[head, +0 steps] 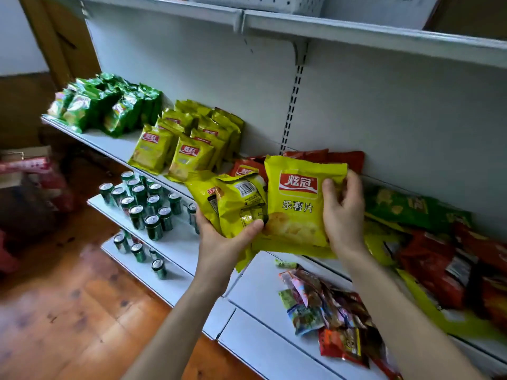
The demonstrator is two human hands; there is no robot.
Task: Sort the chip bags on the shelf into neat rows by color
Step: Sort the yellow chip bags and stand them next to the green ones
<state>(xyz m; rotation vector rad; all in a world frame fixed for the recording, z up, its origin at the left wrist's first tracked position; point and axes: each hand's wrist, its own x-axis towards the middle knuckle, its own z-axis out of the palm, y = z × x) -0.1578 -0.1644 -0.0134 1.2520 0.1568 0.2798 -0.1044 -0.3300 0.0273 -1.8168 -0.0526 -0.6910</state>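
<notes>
The right hand (343, 212) pinches a yellow chip bag (297, 204) at its right side seam, with the thumb on the printed front and the other fingers curled behind. The left hand (219, 237) grips a bundle of yellow bags (236, 201), at least two, from below. Its thumb presses over their lower part, and their backs, one with a barcode, face the camera. All these bags are held in the air, in front of the shelf (115, 144) near the middle of its front edge, not resting on it.

I judge such bags to be very light and puffed with air. The foil looks smooth and a little slippery, and the chips inside probably break easily. The safe hold is therefore on a flat sealed seam, not a squeeze on the belly.

On the shelf, green bags (104, 105) stand at the left end, with yellow rows (186, 138) just beside them. Red bags (345, 157) lean at the back wall, and a mixed heap (439, 242) lies toward the right end.
</notes>
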